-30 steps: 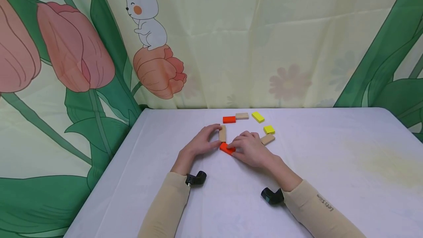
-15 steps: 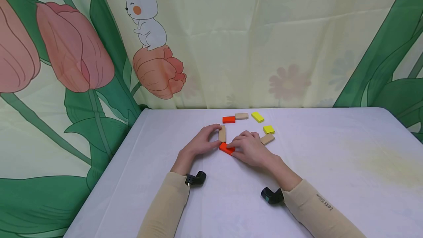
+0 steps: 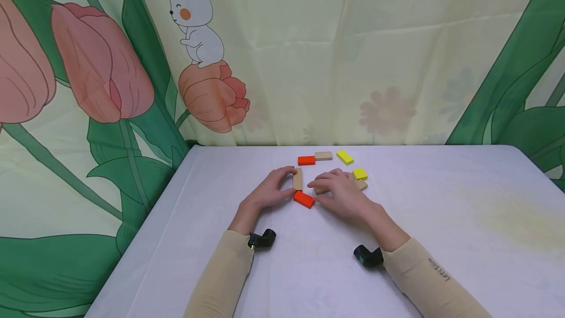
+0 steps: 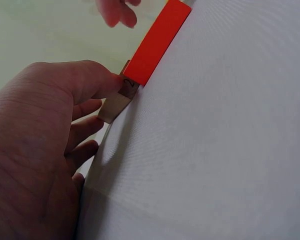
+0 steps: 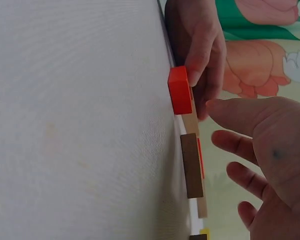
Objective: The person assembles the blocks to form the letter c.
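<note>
My left hand (image 3: 270,190) holds an upright-lying plain wooden block (image 3: 297,179) lengthwise between thumb and fingers. In the left wrist view, its thumb presses the block's near end, marked with a 2. A red block (image 3: 304,199) meets that end at an angle on the table. My right hand (image 3: 342,193) hovers just right of the red block, fingers loosely bent and nothing between them. Beneath its fingers lies a second plain block (image 3: 321,191), partly hidden; in the right wrist view this plain block (image 5: 191,165) stands apart from the hand.
Behind the hands lie another red block (image 3: 306,160), a plain block (image 3: 323,156) and a yellow block (image 3: 345,157). At the right, a second yellow block (image 3: 360,174) adjoins a plain block (image 3: 362,185) that my right hand partly covers. A white cloth covers the table (image 3: 441,220).
My right hand has let go of the front red block and shifted slightly right and up. The plain block under its fingers now shows. My left hand has stayed in place.
</note>
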The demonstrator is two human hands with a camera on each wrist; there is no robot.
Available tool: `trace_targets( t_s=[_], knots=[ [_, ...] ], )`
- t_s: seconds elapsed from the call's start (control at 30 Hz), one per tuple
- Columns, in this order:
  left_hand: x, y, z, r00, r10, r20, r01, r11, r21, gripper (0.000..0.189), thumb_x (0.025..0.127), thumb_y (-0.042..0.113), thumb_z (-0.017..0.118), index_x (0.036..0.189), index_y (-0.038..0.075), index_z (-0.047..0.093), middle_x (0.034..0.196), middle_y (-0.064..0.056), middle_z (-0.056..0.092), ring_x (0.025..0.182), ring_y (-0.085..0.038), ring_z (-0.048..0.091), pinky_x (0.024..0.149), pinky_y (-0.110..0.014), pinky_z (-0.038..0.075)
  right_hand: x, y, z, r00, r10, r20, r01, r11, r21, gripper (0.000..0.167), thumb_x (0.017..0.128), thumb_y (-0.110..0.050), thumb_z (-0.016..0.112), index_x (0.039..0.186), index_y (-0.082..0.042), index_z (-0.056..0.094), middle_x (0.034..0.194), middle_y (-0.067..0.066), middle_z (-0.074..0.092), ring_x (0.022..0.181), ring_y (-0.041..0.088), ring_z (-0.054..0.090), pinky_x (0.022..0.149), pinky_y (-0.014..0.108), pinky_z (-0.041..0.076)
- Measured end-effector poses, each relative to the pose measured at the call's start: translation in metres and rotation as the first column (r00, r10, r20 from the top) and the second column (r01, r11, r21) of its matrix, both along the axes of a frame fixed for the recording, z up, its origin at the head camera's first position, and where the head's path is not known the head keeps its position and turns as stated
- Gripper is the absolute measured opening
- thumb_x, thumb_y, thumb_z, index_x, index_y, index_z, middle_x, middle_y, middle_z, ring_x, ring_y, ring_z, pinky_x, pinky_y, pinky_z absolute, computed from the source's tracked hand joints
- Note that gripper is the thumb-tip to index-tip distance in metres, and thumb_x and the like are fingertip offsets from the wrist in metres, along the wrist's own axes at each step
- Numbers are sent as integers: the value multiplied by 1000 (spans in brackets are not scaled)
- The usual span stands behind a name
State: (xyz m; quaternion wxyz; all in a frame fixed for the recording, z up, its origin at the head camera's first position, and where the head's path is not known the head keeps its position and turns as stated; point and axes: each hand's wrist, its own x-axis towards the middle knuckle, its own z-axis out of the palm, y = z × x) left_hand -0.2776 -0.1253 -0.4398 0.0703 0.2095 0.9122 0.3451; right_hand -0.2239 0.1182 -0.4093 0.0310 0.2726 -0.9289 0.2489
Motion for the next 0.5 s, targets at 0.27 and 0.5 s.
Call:
trace_targets(
  t_s=[0.27, 0.5],
  knots=[
    [0, 1, 0, 1000, 3, 3, -3, 1000, 9, 55, 93, 26, 69, 144, 19, 52, 152, -3, 45, 142, -23, 36, 116, -48, 31, -6, 10, -1, 998, -57, -30, 58, 998, 21, 36, 90, -22, 76, 126, -18, 72, 129, 6, 64, 122, 30, 48, 98, 57, 34],
    [1, 2, 1, 1000, 12, 10, -12, 1000, -2, 57, 92, 26, 69, 145, 19, 52, 153, -3, 45, 142, -23, 36, 115, -48, 32, -10, 15, -3, 997, -70, -29, 71, 997, 42, 34, 90, -20, 75, 124, -16, 72, 125, 7, 65, 122, 34, 48, 99, 59, 32]
  ],
)
